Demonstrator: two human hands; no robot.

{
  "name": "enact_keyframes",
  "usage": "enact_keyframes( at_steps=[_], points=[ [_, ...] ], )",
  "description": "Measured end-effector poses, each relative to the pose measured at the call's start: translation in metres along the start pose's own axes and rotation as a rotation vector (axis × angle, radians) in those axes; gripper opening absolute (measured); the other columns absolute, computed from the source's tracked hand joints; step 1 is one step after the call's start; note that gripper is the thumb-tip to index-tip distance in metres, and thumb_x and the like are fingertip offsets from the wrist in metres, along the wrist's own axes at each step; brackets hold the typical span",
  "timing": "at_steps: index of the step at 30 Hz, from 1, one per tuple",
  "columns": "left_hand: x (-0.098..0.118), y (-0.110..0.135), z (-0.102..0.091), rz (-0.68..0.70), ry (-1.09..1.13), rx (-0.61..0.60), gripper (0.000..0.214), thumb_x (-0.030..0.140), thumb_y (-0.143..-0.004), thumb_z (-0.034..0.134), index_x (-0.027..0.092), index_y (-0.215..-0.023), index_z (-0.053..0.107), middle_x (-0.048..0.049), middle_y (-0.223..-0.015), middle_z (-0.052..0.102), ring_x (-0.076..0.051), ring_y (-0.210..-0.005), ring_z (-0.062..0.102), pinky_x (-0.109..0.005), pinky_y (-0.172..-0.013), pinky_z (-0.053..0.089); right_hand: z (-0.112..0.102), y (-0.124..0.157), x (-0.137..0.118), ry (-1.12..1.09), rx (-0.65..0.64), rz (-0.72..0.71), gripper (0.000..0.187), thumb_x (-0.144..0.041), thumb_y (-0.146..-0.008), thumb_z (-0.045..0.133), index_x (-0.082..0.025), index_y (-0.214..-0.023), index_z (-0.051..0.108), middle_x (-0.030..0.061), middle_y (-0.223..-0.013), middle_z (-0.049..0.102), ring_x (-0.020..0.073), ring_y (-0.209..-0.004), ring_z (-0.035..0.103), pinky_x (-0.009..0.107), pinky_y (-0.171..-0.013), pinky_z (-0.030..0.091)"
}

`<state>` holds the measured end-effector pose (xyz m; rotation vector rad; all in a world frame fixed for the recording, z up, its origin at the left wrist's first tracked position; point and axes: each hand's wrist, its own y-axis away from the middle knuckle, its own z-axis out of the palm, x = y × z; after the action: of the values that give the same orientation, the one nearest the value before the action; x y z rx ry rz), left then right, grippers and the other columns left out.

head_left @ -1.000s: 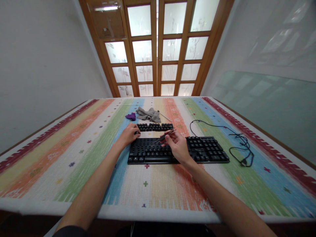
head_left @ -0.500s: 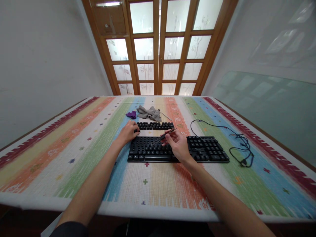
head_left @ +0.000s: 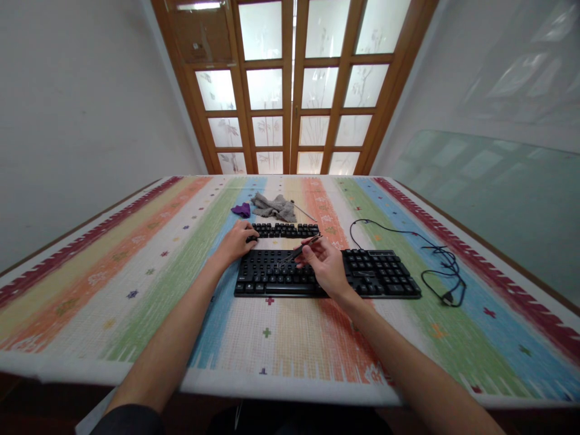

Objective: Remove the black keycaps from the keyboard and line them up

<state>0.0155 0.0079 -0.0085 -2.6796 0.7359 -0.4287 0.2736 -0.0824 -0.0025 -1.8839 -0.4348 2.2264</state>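
Observation:
A black keyboard (head_left: 272, 290) lies across the tablecloth; its upper left part shows bare switches, while the front rows and right side carry caps. Behind it, loose black keycaps (head_left: 287, 230) are laid out in rows. My left hand (head_left: 235, 243) is at the left end of these rows, with thumb and fingers closed on a black keycap (head_left: 252, 238). Above the middle of the keyboard, my right hand (head_left: 325, 261) grips a thin dark keycap puller (head_left: 302, 251). Its wire end points down left over the switches; whether it touches them I cannot tell.
A crumpled grey cloth (head_left: 274, 208), a purple cloth (head_left: 241, 210) and a thin rod-like tool (head_left: 304, 211) lie behind the keycaps. The keyboard's black cable (head_left: 446, 263) coils at the right. Beyond the striped tablecloth (head_left: 181, 254) stand wooden glass doors (head_left: 290, 90).
My left fingers have shifted very slightly by the keycap at the rows' left end. My right hand and the keycap puller stay almost in place.

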Motion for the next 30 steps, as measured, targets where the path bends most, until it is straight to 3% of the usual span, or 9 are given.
enact_keyframes(
  at_steps=[10,17,30],
  points=[
    [0.001,0.0,-0.001,0.013,-0.034,-0.026,0.016,0.019,-0.082,0.061,0.022,-0.087,0.076,-0.007,-0.1,0.058,-0.026,-0.102,0.053,-0.04,-0.095,0.046,0.0,0.001,0.001,-0.002,-0.006,0.011,0.038,-0.054,-0.079,0.071,-0.02,-0.09,0.058,0.0027,-0.078,0.068,0.0165,-0.062,0.069,0.031,-0.054,0.061],
    [0.004,0.001,-0.005,-0.024,-0.049,-0.022,0.023,0.017,-0.079,0.064,0.02,-0.1,0.074,-0.0082,-0.104,0.058,-0.028,-0.106,0.053,-0.042,-0.097,0.046,0.0,0.0,0.002,0.007,-0.017,0.009,0.039,-0.054,-0.078,0.072,-0.019,-0.09,0.059,0.0031,-0.078,0.067,0.0169,-0.064,0.068,0.03,-0.054,0.061],
    [0.004,0.004,-0.006,-0.048,-0.102,-0.017,0.016,0.017,-0.079,0.064,0.019,-0.094,0.072,-0.0084,-0.106,0.057,-0.028,-0.109,0.052,-0.042,-0.097,0.047,0.01,0.007,0.005,0.161,-0.138,-0.033,0.025,-0.045,-0.086,0.065,-0.021,-0.093,0.062,0.006,-0.093,0.068,0.0186,-0.078,0.067,0.032,-0.063,0.062]
  ],
)
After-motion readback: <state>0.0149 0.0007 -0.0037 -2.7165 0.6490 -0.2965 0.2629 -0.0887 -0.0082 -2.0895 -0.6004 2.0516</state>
